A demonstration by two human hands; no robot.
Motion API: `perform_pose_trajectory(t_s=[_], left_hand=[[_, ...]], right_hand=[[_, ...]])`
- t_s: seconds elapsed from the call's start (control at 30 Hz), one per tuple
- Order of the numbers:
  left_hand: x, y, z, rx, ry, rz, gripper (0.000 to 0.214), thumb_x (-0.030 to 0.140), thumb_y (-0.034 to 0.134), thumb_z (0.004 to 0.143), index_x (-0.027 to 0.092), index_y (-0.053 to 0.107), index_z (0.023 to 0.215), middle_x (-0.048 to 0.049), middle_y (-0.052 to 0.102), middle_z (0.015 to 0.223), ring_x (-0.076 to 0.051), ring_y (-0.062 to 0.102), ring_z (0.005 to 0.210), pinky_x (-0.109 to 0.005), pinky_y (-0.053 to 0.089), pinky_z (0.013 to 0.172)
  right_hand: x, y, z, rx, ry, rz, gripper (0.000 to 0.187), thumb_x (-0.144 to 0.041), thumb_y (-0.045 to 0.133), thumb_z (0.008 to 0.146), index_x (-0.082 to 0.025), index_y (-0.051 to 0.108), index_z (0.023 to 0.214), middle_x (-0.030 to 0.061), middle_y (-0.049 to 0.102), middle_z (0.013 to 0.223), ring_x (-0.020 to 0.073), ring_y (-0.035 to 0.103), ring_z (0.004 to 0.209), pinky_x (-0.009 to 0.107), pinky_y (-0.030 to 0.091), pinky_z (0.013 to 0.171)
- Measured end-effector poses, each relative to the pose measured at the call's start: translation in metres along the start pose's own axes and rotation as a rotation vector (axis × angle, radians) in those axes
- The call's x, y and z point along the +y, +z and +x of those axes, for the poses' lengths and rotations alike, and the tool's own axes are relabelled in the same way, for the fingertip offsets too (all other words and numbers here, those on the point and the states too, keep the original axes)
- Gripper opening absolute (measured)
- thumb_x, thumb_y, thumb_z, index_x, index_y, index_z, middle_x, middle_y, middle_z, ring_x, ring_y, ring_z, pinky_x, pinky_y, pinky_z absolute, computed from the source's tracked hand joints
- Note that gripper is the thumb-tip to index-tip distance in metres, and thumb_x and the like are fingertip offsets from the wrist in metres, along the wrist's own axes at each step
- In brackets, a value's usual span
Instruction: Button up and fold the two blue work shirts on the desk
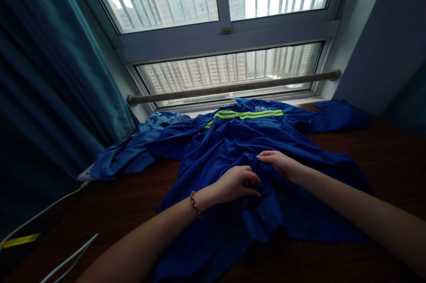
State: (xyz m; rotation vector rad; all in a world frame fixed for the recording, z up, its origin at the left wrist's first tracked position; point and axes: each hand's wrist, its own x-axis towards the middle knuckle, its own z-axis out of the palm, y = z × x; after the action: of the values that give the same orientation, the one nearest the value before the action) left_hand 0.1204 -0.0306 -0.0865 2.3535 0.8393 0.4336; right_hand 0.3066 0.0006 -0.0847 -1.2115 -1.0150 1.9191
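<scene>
A blue work jacket [213,159] with yellow-green stripes lies front up on a dark wooden surface, its collar end toward the window. My right hand [279,163] pinches the edge of its front opening beside a button [246,154]. Just below and to the left, my left hand [238,183] is over the same opening, fingers curled and thumb apart from them. Blue cloth shows in that gap, with no clear grip on it. A beaded bracelet [196,204] circles my left wrist. Below my hands the front edge is folded and raised.
Lighter blue cloth [133,147] lies bunched at the left by a curtain [66,61]. A white cable [49,210] runs along the left side of the wooden surface [109,203]. Behind the jacket, a horizontal rail [233,88] crosses the window.
</scene>
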Motion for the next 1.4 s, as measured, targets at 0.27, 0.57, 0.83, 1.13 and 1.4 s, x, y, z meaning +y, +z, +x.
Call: perform_pose_trajectory(t_s=[0.27,0.57,0.83,1.13,1.4], left_hand=[[-0.001,0.019,-0.001,0.073,0.100,0.224,0.016,0.027,0.059,0.079,0.021,0.063,0.093,-0.0017,0.058,0.081,-0.015,0.054,0.073,-0.023,0.040,0.064],[0.001,0.018,-0.001,0.174,0.167,0.191,0.014,0.014,0.057,0.076,0.014,0.054,0.089,-0.0063,0.057,0.091,-0.019,0.052,0.087,-0.029,0.043,0.079],[0.003,0.015,-0.002,0.382,0.173,0.029,0.026,0.015,0.041,0.085,0.014,0.044,0.111,-0.0105,0.054,0.106,-0.020,0.051,0.099,-0.033,0.042,0.086],[0.005,0.007,0.001,0.599,-0.046,-0.236,0.016,0.016,0.052,0.082,0.017,0.055,0.097,-0.0037,0.058,0.092,-0.015,0.055,0.083,-0.026,0.044,0.075],[0.005,0.004,0.002,0.653,-0.145,-0.299,0.018,0.029,0.067,0.071,0.017,0.063,0.084,-0.0008,0.064,0.078,-0.015,0.058,0.073,-0.026,0.044,0.068]], right_hand=[[-0.004,0.000,-0.005,-0.047,0.032,0.124,0.008,-0.020,0.055,0.076,-0.012,0.057,0.073,0.0038,0.063,0.062,0.0142,0.059,0.053,0.026,0.049,0.057],[-0.004,-0.001,-0.003,-0.006,-0.172,0.068,0.028,-0.017,0.071,0.059,-0.016,0.061,0.085,0.0019,0.065,0.071,0.0114,0.058,0.055,0.021,0.046,0.053],[-0.008,0.014,-0.021,-0.178,-0.426,-0.216,0.035,-0.026,0.075,0.055,-0.015,0.060,0.084,0.0012,0.063,0.081,0.0134,0.058,0.072,0.025,0.044,0.068],[0.001,0.011,-0.021,0.236,-0.901,-0.759,0.007,-0.024,0.063,0.070,-0.018,0.064,0.068,0.0019,0.057,0.069,0.0122,0.049,0.061,0.023,0.036,0.056],[0.001,0.010,-0.015,-0.030,-0.352,-0.192,0.018,-0.030,0.066,0.068,-0.013,0.065,0.076,0.0038,0.064,0.070,0.0119,0.056,0.058,0.022,0.042,0.055]])
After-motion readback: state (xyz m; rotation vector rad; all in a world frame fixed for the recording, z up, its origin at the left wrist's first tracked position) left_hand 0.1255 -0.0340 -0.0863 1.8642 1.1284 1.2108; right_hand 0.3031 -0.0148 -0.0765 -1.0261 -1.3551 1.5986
